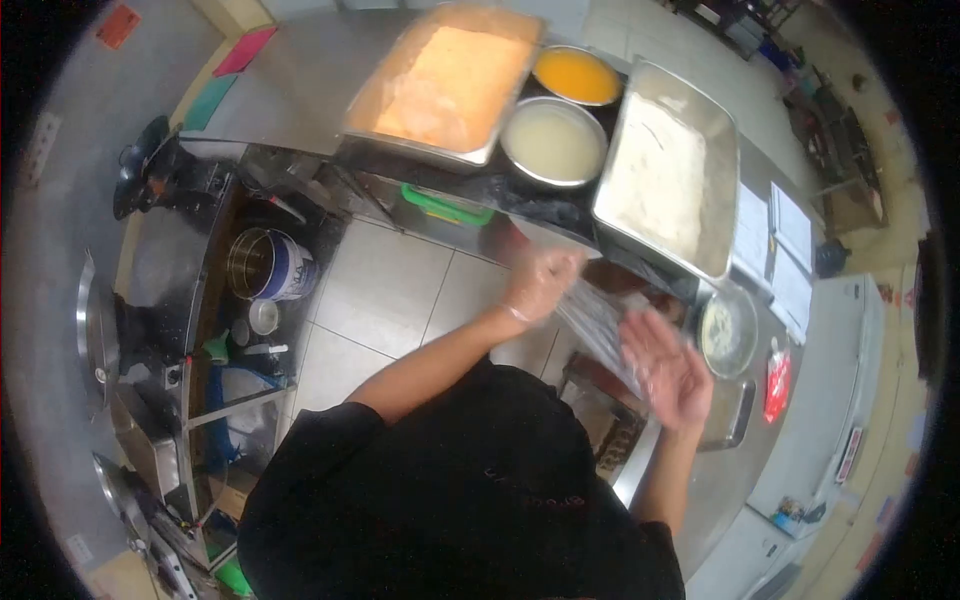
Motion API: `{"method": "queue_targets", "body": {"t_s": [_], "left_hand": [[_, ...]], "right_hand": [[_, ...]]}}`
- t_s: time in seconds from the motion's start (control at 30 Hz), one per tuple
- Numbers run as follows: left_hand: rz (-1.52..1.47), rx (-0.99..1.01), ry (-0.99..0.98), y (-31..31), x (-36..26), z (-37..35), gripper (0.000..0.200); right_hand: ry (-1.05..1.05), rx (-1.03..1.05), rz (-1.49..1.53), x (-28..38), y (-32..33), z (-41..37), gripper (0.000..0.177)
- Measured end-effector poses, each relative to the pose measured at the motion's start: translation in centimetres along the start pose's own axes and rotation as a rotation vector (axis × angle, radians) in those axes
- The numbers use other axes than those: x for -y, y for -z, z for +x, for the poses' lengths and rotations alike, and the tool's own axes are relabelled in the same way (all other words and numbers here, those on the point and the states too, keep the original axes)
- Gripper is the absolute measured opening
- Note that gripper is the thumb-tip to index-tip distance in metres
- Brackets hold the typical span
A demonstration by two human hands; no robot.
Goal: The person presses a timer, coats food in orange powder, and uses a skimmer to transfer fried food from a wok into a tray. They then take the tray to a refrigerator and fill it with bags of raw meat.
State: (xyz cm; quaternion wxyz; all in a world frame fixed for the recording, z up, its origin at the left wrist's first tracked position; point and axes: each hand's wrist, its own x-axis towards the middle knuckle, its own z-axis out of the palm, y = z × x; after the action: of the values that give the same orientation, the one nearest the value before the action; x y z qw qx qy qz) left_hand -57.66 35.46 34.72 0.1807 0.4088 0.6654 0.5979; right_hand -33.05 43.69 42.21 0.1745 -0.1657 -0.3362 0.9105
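My left hand (543,284) appears to wear a thin clear plastic glove, and its fingers are closed on a stretched piece of clear plastic (594,325) that looks like another disposable glove. The plastic runs across to my right hand (668,372), which is open with the palm showing and the fingers slightly bent. Just beyond my hands stand a deep metal pan of white mixture (655,175) and a round bowl of pale liquid (554,141). Right of my right hand sits a clear bowl (735,332) with pale contents.
A metal pan of orange crumbs (455,85) and a bowl of orange stuff (577,75) stand farther back. Sheets of paper (787,250), a red packet (777,382) and a shallow metal tray (742,415) lie at right. A bucket (275,265) sits on the left shelf.
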Motion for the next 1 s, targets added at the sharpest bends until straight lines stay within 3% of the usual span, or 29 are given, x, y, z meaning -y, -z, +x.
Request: {"method": "queue_targets", "body": {"t_s": [0.03,0.1,0.13,0.17,0.23,0.33,0.37,0.43,0.47,0.53,0.6,0.67,0.7,0.77,0.83,0.9,0.93,1.0], "left_hand": [[0.033,-0.114,-0.029,2.8,0.1,1.6,0.041],[0.077,-0.135,0.091,9.1,0.4,5.3,0.041],[0.167,-0.253,-0.05,11.5,1.5,7.4,0.042],[0.259,-0.368,-0.192,14.0,2.6,9.5,0.042],[0.317,-0.239,0.076,20.0,3.5,13.9,0.035],[0.388,-0.423,-0.025,25.9,6.2,21.4,0.037],[0.509,-0.379,0.089,27.7,6.5,24.1,0.04],[0.638,-0.355,0.21,30.8,8.2,28.8,0.043],[0.77,-0.318,0.117,32.1,9.8,30.7,0.046],[0.915,-0.297,0.032,33.7,12.2,34.0,0.049],[1.175,0.095,0.366,34.3,13.4,38.0,0.046],[1.225,0.057,0.278,34.7,15.4,39.9,0.042],[1.261,0.046,0.189,35.0,15.8,39.7,0.041],[1.078,-0.125,0.038,33.8,12.2,39.6,0.036],[0.818,-0.029,-0.145,32.5,11.1,38.8,0.038],[0.704,0.344,0.341,31.1,8.2,37.8,0.035],[0.693,0.327,0.348,31.2,10.6,38.4,0.035],[0.892,0.754,0.368,31.9,16.5,38.9,0.036]], "right_hand": [[-0.012,0.039,0.036,0.4,-0.8,2.4,0.068],[-0.016,0.064,-0.017,0.7,-3.0,7.9,0.064],[-0.012,0.084,-0.065,0.9,-4.0,10.9,0.062],[-0.003,-0.008,-0.338,0.8,-5.2,14.0,0.059],[0.043,-0.066,-0.752,-0.4,-6.2,21.5,0.059],[0.156,-0.025,-1.12,-2.0,-9.6,32.2,0.054],[0.157,-0.008,-1.122,-2.7,-10.7,35.5,0.054],[0.45,-0.065,-1.349,-4.6,-11.8,42.0,0.043],[0.454,-0.039,-1.344,-5.0,-12.1,44.9,0.043],[0.543,0.024,-1.686,-5.5,-12.6,50.5,0.032],[0.606,0.114,-1.751,-5.8,-12.5,55.7,0.029],[0.656,0.258,-2.088,-5.9,-12.0,60.3,0.021],[0.667,0.282,-2.065,-6.4,-11.6,62.3,0.021],[0.63,0.352,-2.392,-6.5,-10.3,65.7,0.018],[0.667,0.43,-2.43,-6.3,-9.7,68.1,0.017],[0.653,0.437,-2.477,-6.6,-11.2,68.9,0.018],[0.657,0.461,-2.483,-6.0,-11.8,69.4,0.018],[0.356,0.254,-2.36,-4.9,-12.7,70.4,0.02]]}}
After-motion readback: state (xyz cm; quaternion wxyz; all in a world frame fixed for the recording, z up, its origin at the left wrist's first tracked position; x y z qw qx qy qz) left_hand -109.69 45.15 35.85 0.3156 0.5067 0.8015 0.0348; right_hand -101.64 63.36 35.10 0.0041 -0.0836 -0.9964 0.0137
